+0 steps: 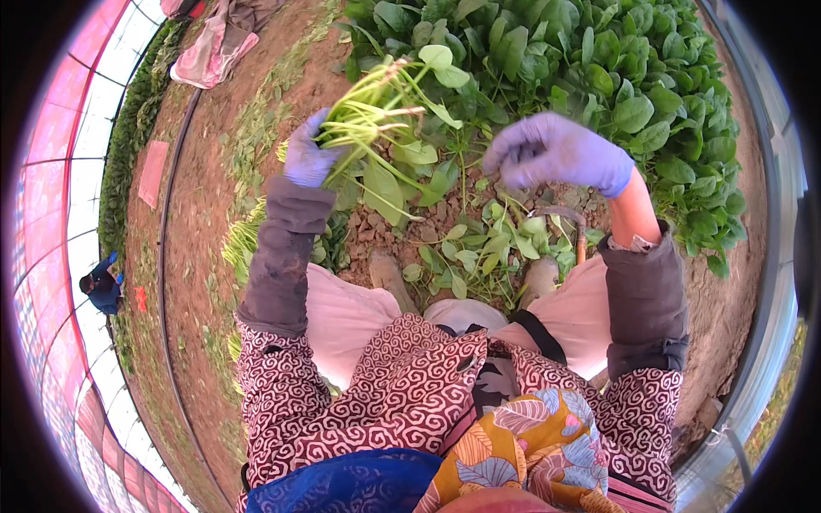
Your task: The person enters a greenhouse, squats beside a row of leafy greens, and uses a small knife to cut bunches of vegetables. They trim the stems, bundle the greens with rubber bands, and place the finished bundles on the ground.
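Note:
A bunch of cut spinach (372, 122) is gripped in my left hand (312, 151), which wears a purple glove. Pale stems and reddish root ends point up and to the right, with some leaves hanging below. My right hand (555, 154), also gloved, is raised right of the bunch, apart from it. Its fingers are curled and blurred; no object shows in them. Below it, a sickle (580, 237) with a wooden handle lies by my right boot (540, 279). Loose spinach leaves (471, 253) lie on the soil between my boots.
Standing spinach (616, 83) grows densely ahead and to the right. Piles of cut spinach (244, 240) lie beside my left arm. A dark hose (168, 211) runs along the ground at left. Another person (104, 285) is at the far left, near the greenhouse's plastic wall (58, 186).

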Available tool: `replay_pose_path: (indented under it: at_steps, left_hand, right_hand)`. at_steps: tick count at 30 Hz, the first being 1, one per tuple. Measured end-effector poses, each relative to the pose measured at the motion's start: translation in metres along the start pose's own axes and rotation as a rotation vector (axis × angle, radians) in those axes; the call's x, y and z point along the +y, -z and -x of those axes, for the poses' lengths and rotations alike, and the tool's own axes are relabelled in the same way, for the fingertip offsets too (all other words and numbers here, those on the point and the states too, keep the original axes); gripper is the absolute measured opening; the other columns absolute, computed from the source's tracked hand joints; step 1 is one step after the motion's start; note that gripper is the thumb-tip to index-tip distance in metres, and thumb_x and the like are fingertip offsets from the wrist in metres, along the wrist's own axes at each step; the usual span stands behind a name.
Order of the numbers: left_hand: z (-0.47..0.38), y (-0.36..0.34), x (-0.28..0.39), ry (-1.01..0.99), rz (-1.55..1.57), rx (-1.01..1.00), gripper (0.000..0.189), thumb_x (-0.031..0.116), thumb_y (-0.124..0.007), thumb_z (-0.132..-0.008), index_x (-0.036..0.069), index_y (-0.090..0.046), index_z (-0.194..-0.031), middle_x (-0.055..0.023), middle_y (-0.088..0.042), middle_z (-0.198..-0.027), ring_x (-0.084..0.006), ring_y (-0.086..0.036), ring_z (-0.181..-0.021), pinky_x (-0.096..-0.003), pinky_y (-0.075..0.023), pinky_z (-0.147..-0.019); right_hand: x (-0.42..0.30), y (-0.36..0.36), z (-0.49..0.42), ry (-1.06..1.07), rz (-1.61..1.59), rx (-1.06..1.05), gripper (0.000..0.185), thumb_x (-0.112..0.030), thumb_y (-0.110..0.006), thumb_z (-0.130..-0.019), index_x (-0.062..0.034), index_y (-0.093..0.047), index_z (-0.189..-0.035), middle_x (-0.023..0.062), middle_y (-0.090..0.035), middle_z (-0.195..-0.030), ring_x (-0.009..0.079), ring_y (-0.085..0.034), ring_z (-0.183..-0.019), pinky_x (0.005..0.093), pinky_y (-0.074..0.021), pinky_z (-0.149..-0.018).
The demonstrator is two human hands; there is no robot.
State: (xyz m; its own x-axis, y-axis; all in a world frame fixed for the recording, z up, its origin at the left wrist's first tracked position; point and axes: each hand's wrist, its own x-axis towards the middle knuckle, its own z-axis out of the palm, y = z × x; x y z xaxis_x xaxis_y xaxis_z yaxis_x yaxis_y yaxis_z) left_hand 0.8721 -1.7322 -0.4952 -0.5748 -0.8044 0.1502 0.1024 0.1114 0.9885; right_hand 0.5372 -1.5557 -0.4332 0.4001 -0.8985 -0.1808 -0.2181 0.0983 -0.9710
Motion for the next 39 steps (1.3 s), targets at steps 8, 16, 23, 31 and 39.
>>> replay_pose_path:
  at_steps: [8,16,23,31,39]
  left_hand:
    - [-0.004,0.000,0.011,0.058,-0.123,-0.064,0.046,-0.003,-0.075,-0.080,0.001,-0.060,-0.123,-0.0042,-0.067,-0.111,-0.0112,-0.062,-0.097,-0.0283,-0.0510,-0.091]
    - [-0.003,-0.027,0.003,0.190,0.043,-0.038,0.044,-0.004,-0.076,-0.079,0.003,-0.061,-0.119,-0.0063,-0.068,-0.110,-0.0140,-0.065,-0.097,-0.0309,-0.0554,-0.089]
    - [-0.010,-0.049,-0.004,0.236,0.060,-0.046,0.051,-0.005,-0.073,-0.081,-0.003,-0.054,-0.128,-0.0092,-0.067,-0.115,-0.0146,-0.064,-0.102,-0.0295,-0.0528,-0.091]
    - [-0.015,-0.041,-0.008,0.193,-0.133,0.004,0.049,-0.004,-0.072,-0.083,-0.004,-0.053,-0.128,-0.0085,-0.066,-0.115,-0.0138,-0.063,-0.103,-0.0265,-0.0516,-0.092]
    - [-0.010,-0.048,-0.005,0.131,-0.175,0.013,0.042,-0.004,-0.073,-0.082,-0.002,-0.058,-0.122,-0.0067,-0.068,-0.110,-0.0130,-0.064,-0.098,-0.0270,-0.0529,-0.088]
  right_hand:
    - [0.006,-0.029,-0.033,0.230,0.061,0.509,0.015,-0.010,-0.075,-0.083,-0.0009,-0.073,-0.095,-0.0012,-0.066,-0.077,0.0039,-0.055,-0.069,0.0210,-0.0480,-0.065]
    - [-0.012,-0.065,-0.054,0.406,0.118,0.660,0.026,-0.015,-0.082,-0.074,-0.0028,-0.071,-0.095,0.0008,-0.059,-0.073,0.0094,-0.054,-0.063,0.0229,-0.0475,-0.061]
    - [-0.003,-0.074,-0.069,0.389,-0.007,0.750,0.026,-0.015,-0.082,-0.075,-0.0008,-0.070,-0.093,-0.0010,-0.061,-0.077,0.0074,-0.054,-0.067,0.0239,-0.0470,-0.062]
    - [-0.028,-0.029,-0.026,0.199,-0.376,-0.008,0.017,-0.018,-0.073,-0.085,-0.0045,-0.071,-0.095,-0.0007,-0.068,-0.084,0.0053,-0.059,-0.075,0.0197,-0.0478,-0.070]
    - [-0.008,-0.045,-0.044,0.153,-0.166,0.394,0.032,-0.029,-0.081,-0.081,-0.0012,-0.073,-0.096,0.0014,-0.070,-0.083,0.0077,-0.061,-0.075,0.0231,-0.0495,-0.071]
